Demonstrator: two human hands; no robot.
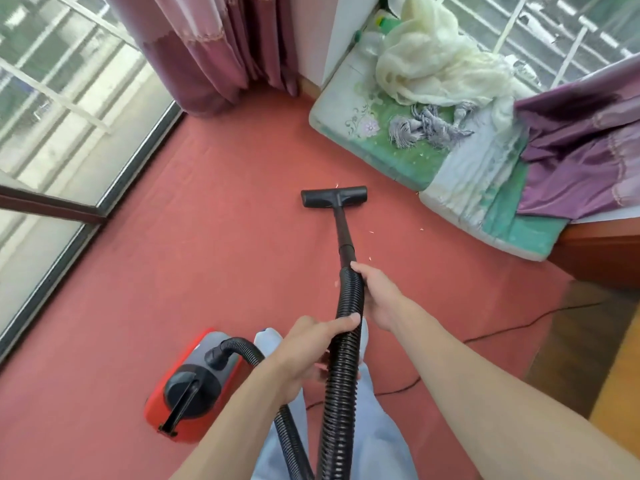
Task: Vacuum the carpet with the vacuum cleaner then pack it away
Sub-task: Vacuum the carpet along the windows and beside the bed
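A red and grey canister vacuum cleaner [194, 379] stands on the red carpet [207, 258] at my lower left. Its black ribbed hose [343, 368] loops up between my arms to a black wand [344, 233]. The wand ends in a flat black floor head [333, 196] resting on the carpet ahead of me. My right hand [375, 299] grips the top of the hose just below the wand. My left hand [311, 348] holds the hose lower down, thumb across it.
A green floral mattress [391, 157] with cream, grey and purple cloths lies at right, close to the floor head. Pink curtains [207, 46] hang at the back, glass doors [69, 133] run along the left. A black power cord [502, 332] trails right over carpet toward wooden flooring [588, 348]. Small white scraps dot the carpet.
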